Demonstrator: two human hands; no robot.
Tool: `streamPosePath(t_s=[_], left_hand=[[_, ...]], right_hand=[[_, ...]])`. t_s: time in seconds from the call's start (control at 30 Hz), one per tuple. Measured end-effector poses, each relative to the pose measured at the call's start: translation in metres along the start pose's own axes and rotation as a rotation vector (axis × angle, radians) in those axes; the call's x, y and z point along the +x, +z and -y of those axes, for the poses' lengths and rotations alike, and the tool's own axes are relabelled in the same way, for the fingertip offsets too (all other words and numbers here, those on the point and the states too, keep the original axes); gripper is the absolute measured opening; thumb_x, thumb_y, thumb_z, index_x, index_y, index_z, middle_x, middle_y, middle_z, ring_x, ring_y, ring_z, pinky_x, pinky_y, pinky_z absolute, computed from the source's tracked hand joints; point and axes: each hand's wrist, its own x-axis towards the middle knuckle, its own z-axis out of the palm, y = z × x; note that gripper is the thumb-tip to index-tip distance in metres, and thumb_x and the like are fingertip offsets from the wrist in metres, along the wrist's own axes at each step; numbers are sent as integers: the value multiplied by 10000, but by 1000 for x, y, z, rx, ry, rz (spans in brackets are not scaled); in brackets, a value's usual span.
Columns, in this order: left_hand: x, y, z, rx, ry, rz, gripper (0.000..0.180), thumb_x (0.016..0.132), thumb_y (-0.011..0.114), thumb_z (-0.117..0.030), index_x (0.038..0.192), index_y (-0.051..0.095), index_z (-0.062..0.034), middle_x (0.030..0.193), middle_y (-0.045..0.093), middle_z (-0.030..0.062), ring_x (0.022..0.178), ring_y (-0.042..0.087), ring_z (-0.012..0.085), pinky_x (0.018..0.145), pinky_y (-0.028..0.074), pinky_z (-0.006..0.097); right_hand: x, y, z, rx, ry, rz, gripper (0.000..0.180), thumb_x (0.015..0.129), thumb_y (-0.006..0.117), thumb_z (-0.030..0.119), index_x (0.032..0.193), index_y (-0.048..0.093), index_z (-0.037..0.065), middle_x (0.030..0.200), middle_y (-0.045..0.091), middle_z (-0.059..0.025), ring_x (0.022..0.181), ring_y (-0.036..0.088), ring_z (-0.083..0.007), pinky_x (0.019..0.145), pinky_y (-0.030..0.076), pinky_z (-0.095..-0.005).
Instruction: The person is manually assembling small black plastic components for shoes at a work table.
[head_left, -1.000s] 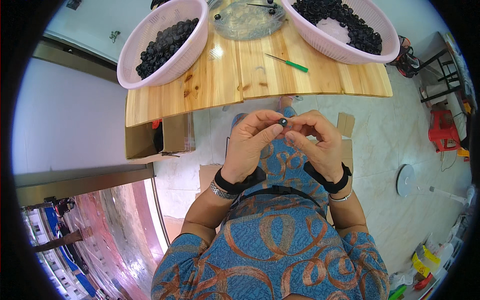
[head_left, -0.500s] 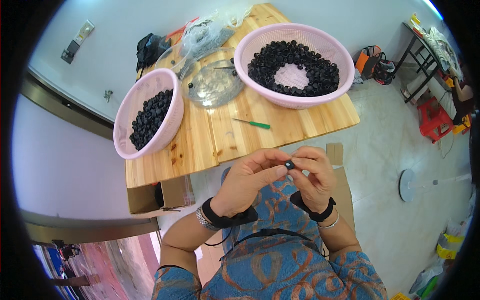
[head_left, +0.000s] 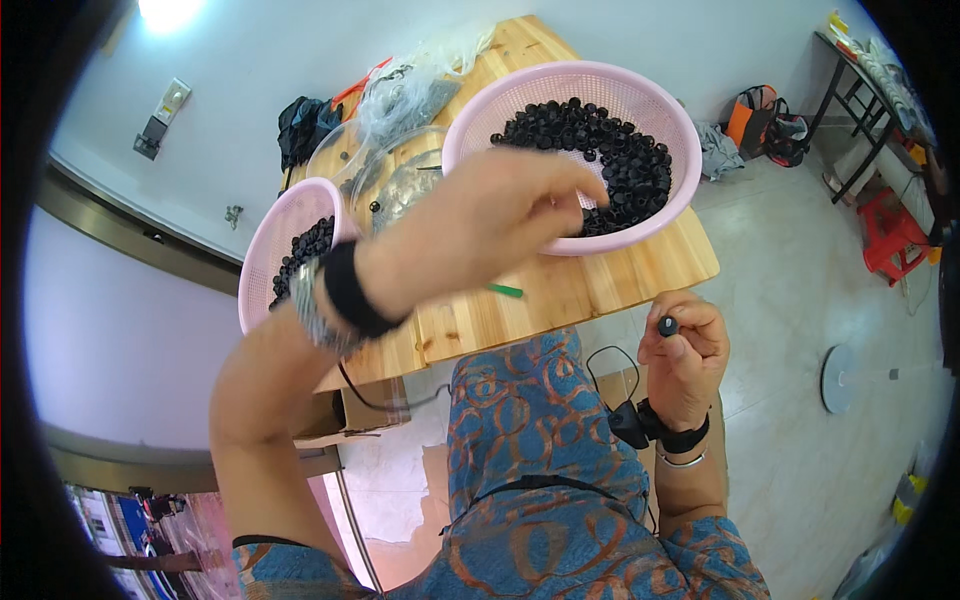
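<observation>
My right hand (head_left: pixel 695 365) is by the table's front edge, pinching a small round black piece (head_left: pixel 668 326) with a pale spot in its middle. Across the table my left hand (head_left: pixel 480 215) reaches, smeared by motion, over the near left rim of the large pink basket (head_left: pixel 684 125). Loose black caps (head_left: pixel 638 180) lie in that basket. Whether my left fingers hold anything cannot be made out. Below that hand shows the green handle of a small screwdriver (head_left: pixel 507 291), the rest of it hidden. My left forearm partly covers a smaller pink basket (head_left: pixel 262 245) with black pieces (head_left: pixel 308 245).
Behind my left hand stand a clear round plastic container (head_left: pixel 402 190) and clear plastic bags (head_left: pixel 405 95) on the wooden table (head_left: pixel 650 255). A cardboard box (head_left: pixel 375 410) is under the table. On the right are a red stool (head_left: pixel 890 235) and an orange-black bag (head_left: pixel 752 118).
My hands have parted. The left has swung up and left to the large basket. The right has moved right, keeping the small black piece that both hands held together before.
</observation>
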Motion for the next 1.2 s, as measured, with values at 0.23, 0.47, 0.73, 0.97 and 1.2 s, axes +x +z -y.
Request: streamPosePath(t_s=[0.23, 0.47, 0.73, 0.97, 1.2], left_hand=[[69, 31, 78, 254, -141, 269, 213, 760, 588, -109, 950, 633, -23, 838, 645, 141, 793, 619, 245, 718, 479, 340], [87, 45, 96, 374, -314, 578, 143, 715, 637, -116, 823, 676, -32, 838, 650, 157, 822, 624, 299, 739, 488, 367], [92, 56, 94, 517, -323, 556, 192, 699, 659, -159, 832, 676, -21, 822, 644, 184, 841, 629, 309, 745, 496, 384], [71, 12, 70, 25, -340, 209, 120, 708, 643, -87, 772, 599, 5, 701, 621, 70, 706, 623, 132, 619, 474, 244], [-5, 12, 0, -699, -450, -57, 214, 817, 546, -26, 1022, 582, 23, 900, 605, 77, 792, 609, 121, 724, 506, 234]], right_hand=[[-2, -16, -5, 9, 85, -49, 204, 790, 620, 81, 950, 529, -7, 900, 547, -151, 654, 539, -144, 521, 482, -230], [-6, -29, -2, -13, 119, -79, 204, 790, 614, 67, 959, 531, -12, 898, 545, -148, 664, 535, -145, 512, 475, -230], [-3, -33, -3, -1, 119, -80, 219, 788, 589, 21, 999, 538, -15, 942, 551, -144, 681, 537, -142, 541, 465, -223], [0, -22, 2, 103, 198, -113, 233, 791, 569, 14, 1018, 543, -29, 988, 560, -146, 721, 550, -141, 556, 469, -216], [4, -2, -3, 335, 334, -71, 210, 859, 514, 23, 1061, 534, -33, 982, 608, -134, 821, 613, -143, 622, 535, -227]])
